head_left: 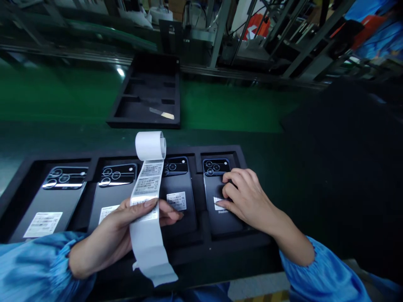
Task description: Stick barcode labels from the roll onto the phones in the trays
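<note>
My left hand [126, 226] pinches a strip of printed white labels [146, 184] between thumb and fingers. The strip's rolled part [149, 146] stands above the hand, and its bare backing [151, 251] hangs below. My right hand [247, 197] bends over the rightmost dark phone [220, 224], its fingers curled and the thumb on a small white label [218, 204] on the phone's back. That label is partly hidden by the hand. Three more phones lie face down to the left: one [178, 180] behind the strip, a second [108, 197] and a third [59, 201], each with a white label.
The phones sit in compartments of a black tray [206, 243]. Beyond it, a second black tray [143, 124] rests partly on the green surface [226, 105], with a pale strip [162, 113] inside. A large dark shape fills the right side. Metal framework [218, 35] runs along the back.
</note>
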The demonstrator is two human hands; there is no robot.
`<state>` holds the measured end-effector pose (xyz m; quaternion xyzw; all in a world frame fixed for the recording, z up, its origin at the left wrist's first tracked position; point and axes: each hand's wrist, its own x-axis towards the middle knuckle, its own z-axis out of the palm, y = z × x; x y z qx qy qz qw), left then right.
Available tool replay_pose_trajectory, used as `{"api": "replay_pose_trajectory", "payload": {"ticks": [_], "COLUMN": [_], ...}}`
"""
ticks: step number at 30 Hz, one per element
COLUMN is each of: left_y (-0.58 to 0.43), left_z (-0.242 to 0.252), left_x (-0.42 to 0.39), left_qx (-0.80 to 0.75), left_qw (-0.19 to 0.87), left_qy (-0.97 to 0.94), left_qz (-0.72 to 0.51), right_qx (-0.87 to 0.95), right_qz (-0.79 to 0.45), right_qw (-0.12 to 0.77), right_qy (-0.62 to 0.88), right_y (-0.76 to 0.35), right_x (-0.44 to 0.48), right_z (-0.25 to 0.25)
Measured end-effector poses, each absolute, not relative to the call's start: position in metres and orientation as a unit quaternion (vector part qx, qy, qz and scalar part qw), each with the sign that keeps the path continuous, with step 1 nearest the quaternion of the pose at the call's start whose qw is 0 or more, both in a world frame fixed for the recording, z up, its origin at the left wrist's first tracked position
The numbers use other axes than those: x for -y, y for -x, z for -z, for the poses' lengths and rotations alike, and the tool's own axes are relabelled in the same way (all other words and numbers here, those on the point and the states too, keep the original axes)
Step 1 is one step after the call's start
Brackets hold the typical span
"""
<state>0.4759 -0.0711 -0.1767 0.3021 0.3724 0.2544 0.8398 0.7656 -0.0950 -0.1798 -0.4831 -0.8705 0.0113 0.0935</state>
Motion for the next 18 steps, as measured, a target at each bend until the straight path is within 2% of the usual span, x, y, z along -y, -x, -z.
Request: {"api": "replay_pose_trajectory", "payload": {"ticks": [8, 18], "left_y": [-0.4795, -0.4753], "left_z": [0.1752, 0.1732], "left_x": [0.0706, 0.0756], "left_qx": [-0.377, -0.377], "left_qw": [0.837, 0.84], "left_qy": [-0.3, -0.301], "left_qz": [-0.26, -0.248], "right_qx": [0.88, 0.834], "right_qz": [0.021, 0.114], "right_qw": [0.071, 0.007], "right_qy": [0.469, 0.539], "right_y": [-0.7639, -0.7576], "right_x": [0.093, 0.0947], "right_z": [0.1837, 0.1817]}}
